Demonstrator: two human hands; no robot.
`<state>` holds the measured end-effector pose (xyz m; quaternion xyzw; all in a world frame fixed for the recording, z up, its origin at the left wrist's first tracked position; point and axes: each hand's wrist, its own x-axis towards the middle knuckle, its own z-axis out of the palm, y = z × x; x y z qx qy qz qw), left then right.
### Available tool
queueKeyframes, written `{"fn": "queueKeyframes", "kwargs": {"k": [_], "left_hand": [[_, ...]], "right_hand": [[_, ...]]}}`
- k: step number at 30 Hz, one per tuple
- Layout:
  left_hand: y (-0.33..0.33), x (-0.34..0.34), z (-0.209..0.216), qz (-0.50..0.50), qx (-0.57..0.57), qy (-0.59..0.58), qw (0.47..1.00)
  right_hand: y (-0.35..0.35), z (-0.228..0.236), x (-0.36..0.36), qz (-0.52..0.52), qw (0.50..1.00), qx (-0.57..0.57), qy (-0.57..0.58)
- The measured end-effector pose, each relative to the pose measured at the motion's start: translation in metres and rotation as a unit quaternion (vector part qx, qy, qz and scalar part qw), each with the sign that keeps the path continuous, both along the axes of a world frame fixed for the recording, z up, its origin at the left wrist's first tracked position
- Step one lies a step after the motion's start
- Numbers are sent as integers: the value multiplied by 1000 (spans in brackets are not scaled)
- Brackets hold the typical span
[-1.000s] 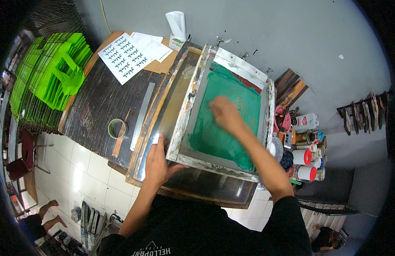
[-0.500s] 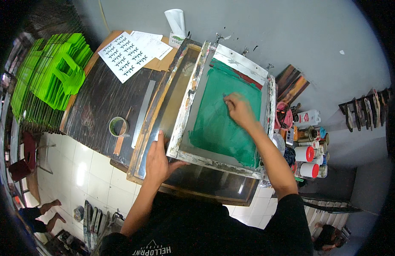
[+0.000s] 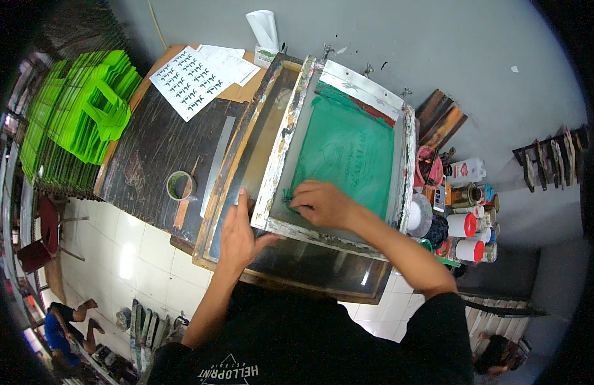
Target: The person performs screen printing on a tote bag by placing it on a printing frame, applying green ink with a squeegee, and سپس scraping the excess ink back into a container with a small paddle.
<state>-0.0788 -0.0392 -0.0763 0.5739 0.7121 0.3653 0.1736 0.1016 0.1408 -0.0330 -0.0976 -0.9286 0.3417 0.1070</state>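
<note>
A silk-screen frame [image 3: 285, 141] of paint-stained wood lies tilted before me, its mesh [image 3: 351, 147] covered in green with faint lettering marks. At the mesh's near left corner, my right hand [image 3: 322, 204] is closed in a pinch. Whatever sits between its fingertips is hidden. My left hand [image 3: 237, 236] rests by the frame's near left corner, index finger stretched upward and thumb spread along the near edge. Beneath lies a larger wooden frame [image 3: 228, 186], its edge showing to the left.
On the dark table [image 3: 140, 154] lie a tape roll [image 3: 180, 185], a metal ruler [image 3: 217, 157] and printed sheets [image 3: 193, 83]. Bright green bags [image 3: 85, 122] fill a rack at left. Paint jars [image 3: 462, 226] crowd the right side. Two other people show at the lower edges.
My right hand has moved from the upper middle of the mesh down and left to its near left corner. The lettering marks are now uncovered. My left hand stays in place.
</note>
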Motion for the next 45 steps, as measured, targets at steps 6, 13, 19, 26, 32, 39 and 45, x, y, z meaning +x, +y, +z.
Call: {"fn": "queueKeyframes", "kwargs": {"k": [6, 13, 19, 26, 32, 39, 45], "left_hand": [[2, 1, 5, -2, 7, -5, 1000], [5, 6, 6, 12, 59, 6, 998], [3, 6, 5, 11, 64, 27, 998], [4, 8, 8, 10, 54, 14, 998], [5, 11, 5, 11, 68, -11, 998], [6, 9, 2, 8, 79, -19, 997], [5, 9, 4, 13, 57, -21, 998]], "right_hand": [[16, -4, -5, -124, 991, 21, 38], [27, 3, 53, -146, 981, 36, -123], [9, 27, 99, -58, 980, -43, -186], [-11, 32, 122, -136, 976, -51, -163], [-13, 20, 135, -204, 974, 31, -96], [3, 25, 161, -198, 966, 66, -150], [0, 52, 175, -110, 946, 144, -269]]}}
